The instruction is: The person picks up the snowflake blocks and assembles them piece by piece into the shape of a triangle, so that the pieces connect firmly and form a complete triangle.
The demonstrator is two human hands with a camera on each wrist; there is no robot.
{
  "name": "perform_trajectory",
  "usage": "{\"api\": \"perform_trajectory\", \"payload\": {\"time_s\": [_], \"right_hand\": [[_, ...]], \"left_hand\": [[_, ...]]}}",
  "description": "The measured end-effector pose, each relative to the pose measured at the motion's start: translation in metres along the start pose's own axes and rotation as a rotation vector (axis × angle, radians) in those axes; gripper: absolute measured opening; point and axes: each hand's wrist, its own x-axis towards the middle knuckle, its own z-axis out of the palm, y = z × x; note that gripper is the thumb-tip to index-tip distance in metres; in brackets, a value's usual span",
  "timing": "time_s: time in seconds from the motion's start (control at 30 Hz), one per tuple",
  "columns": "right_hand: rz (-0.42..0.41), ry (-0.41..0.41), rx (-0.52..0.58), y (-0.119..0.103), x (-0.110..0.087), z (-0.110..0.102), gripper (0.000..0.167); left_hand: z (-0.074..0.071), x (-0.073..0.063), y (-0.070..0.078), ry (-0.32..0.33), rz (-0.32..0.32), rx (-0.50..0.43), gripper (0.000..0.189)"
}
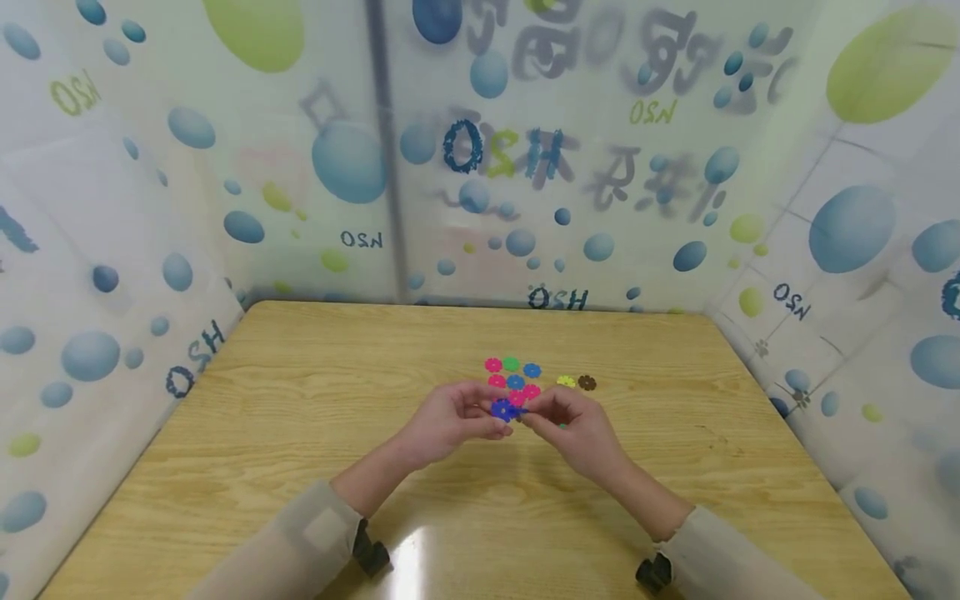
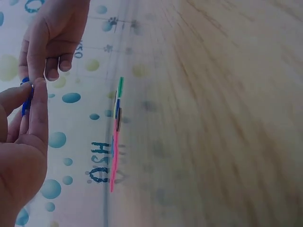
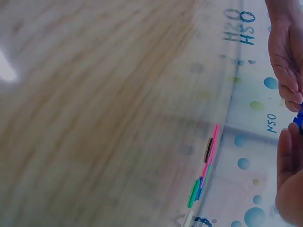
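Note:
Both hands meet above the middle of the table. My left hand (image 1: 448,423) pinches a dark blue flower-shaped plastic disc (image 1: 502,410) between thumb and fingers. From the other side, my right hand (image 1: 583,429) pinches a second blue piece, seen nearly edge-on and touching the first; whether the two interlock is too small to tell. In the left wrist view the blue plastic (image 2: 27,101) shows between the left thumb and fingers. Only a bit of blue disc (image 3: 298,118) appears at the right edge of the right wrist view.
Just beyond the hands lie several loose flower discs on the wooden table (image 1: 300,400): pink (image 1: 492,365), green (image 1: 511,364) and light blue (image 1: 532,370). Yellow (image 1: 566,382) and brown (image 1: 587,382) discs lie to their right. A patterned curtain (image 1: 480,242) encloses the table's back and sides.

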Motion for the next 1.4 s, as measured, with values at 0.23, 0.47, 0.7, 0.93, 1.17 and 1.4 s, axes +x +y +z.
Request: {"api": "perform_trajectory", "payload": {"time_s": [0.23, 0.47, 0.7, 0.93, 1.17, 1.4], "right_hand": [[0.010, -0.015, -0.046, 0.004, -0.002, 0.000, 0.006], [-0.010, -0.027, -0.045, 0.008, -0.002, 0.001, 0.004], [0.008, -0.030, -0.041, 0.007, -0.001, 0.000, 0.006], [0.007, -0.042, -0.036, 0.006, -0.001, -0.001, 0.007], [0.006, -0.062, -0.092, 0.007, 0.001, -0.007, 0.010], [0.146, -0.125, -0.160, 0.022, 0.006, -0.030, 0.017]], "left_hand": [[0.002, 0.000, 0.002, 0.031, 0.017, 0.217, 0.043], [0.003, -0.001, 0.003, 0.048, 0.058, 0.359, 0.031], [0.003, 0.000, 0.003, 0.065, 0.047, 0.344, 0.047], [0.001, 0.000, 0.000, 0.069, 0.067, 0.393, 0.034], [0.000, 0.001, -0.002, 0.087, 0.073, 0.390, 0.033], [-0.003, 0.001, -0.003, 0.104, 0.073, 0.360, 0.039]]}}
